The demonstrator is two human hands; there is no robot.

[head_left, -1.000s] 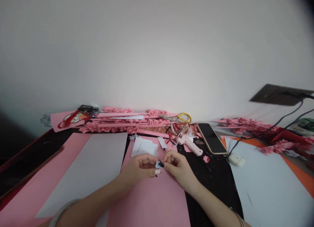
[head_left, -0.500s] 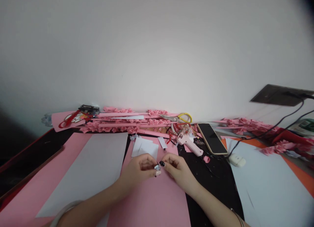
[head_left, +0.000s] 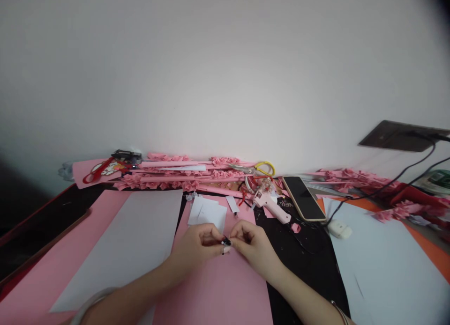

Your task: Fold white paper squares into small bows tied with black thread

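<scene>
Both hands meet over a pink paper sheet (head_left: 218, 287), fingertips almost touching. My left hand (head_left: 198, 245) is closed in a pinch on a small, pale, folded piece of paper, now mostly covered by the fingertips. From the other side, my right hand (head_left: 255, 245) pinches at the same spot, thumb against forefinger; how much of the paper lies in its grip is hard to see. Just beyond the left hand are several white paper squares (head_left: 211, 213), with a small white strip (head_left: 232, 203) to their right.
A pink glue gun (head_left: 272, 207), a phone (head_left: 305, 198) and yellow-handled scissors (head_left: 255, 169) lie behind the right hand. Pink paper-flower stems (head_left: 168, 179) line the wall. A white case (head_left: 339, 229) sits by a white sheet (head_left: 386, 269); black cables (head_left: 397, 177) run to the socket.
The right fingertips have shifted slightly and turned in against the left ones. The pale folded paper, visible between the fingers before, is now mostly hidden.
</scene>
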